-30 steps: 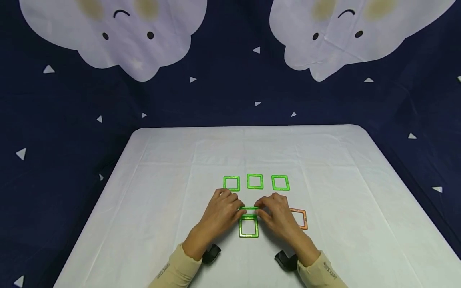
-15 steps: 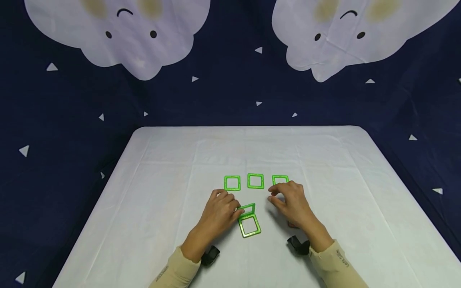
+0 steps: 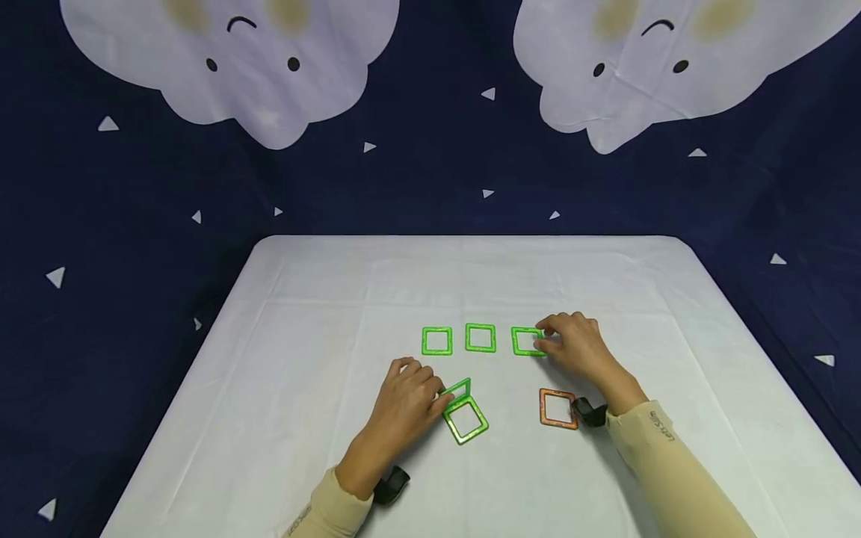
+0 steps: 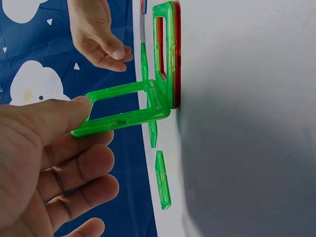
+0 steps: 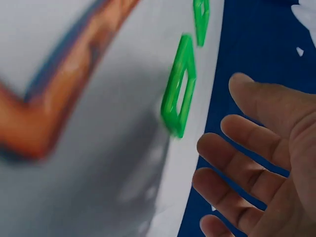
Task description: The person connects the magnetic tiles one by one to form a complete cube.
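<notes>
My left hand [image 3: 406,392] pinches a green square magnetic tile [image 4: 118,119] between thumb and index finger. That tile stands raised along one edge of a flat green tile [image 3: 480,412]; a red layer [image 4: 177,54] shows under the flat one in the left wrist view. At the right end of the back row, my right hand [image 3: 578,344] reaches over another green tile [image 3: 515,341], thumb and fingers apart. In the right wrist view its fingers [image 5: 232,153] are spread with nothing between them, and a green tile [image 5: 170,98] lies beyond.
Two more green tiles, one on the left [image 3: 425,341] and one in the middle [image 3: 468,338], complete the back row. An orange square tile [image 3: 542,409] lies beside the right wrist camera [image 3: 589,412]. White cloth covers the table [image 3: 303,336]; a dark blue curtain [image 3: 430,187] hangs behind.
My right hand has left the raised tile and moved right and away to the back row's right tile, uncovering the orange one. The joined tiles in my left hand have turned at an angle.
</notes>
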`<act>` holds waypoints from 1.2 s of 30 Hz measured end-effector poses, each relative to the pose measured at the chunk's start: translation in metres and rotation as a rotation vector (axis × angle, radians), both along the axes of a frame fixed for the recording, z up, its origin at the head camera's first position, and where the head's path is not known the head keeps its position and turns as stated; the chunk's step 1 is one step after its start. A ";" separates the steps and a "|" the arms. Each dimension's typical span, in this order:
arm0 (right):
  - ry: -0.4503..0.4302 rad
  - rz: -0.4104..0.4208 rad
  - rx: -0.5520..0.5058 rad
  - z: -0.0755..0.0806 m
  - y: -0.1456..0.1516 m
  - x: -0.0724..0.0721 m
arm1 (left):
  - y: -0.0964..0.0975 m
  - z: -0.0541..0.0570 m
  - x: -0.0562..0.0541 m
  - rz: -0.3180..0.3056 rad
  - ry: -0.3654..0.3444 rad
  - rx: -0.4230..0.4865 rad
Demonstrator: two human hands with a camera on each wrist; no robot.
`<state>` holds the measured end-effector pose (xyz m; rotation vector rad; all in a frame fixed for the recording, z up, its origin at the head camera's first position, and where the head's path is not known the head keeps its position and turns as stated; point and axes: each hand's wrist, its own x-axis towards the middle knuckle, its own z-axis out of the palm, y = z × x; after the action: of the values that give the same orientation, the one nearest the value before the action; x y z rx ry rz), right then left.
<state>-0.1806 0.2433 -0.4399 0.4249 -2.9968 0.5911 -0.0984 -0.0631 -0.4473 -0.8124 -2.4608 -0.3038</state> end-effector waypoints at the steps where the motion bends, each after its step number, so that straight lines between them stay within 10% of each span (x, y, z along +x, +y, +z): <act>1: -0.021 0.003 0.004 0.000 0.002 -0.003 | 0.000 0.000 0.001 0.004 0.004 0.005; 13: -0.171 0.060 -0.041 -0.014 0.021 -0.027 | 0.000 -0.002 0.009 0.052 0.036 0.041; 36: -0.124 0.082 -0.033 -0.022 0.023 -0.030 | 0.000 -0.001 0.018 0.079 -0.020 0.073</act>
<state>-0.2109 0.2660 -0.4617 0.5301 -3.0940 0.6968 -0.0804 -0.0634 -0.4483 -0.6832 -2.4776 -0.3718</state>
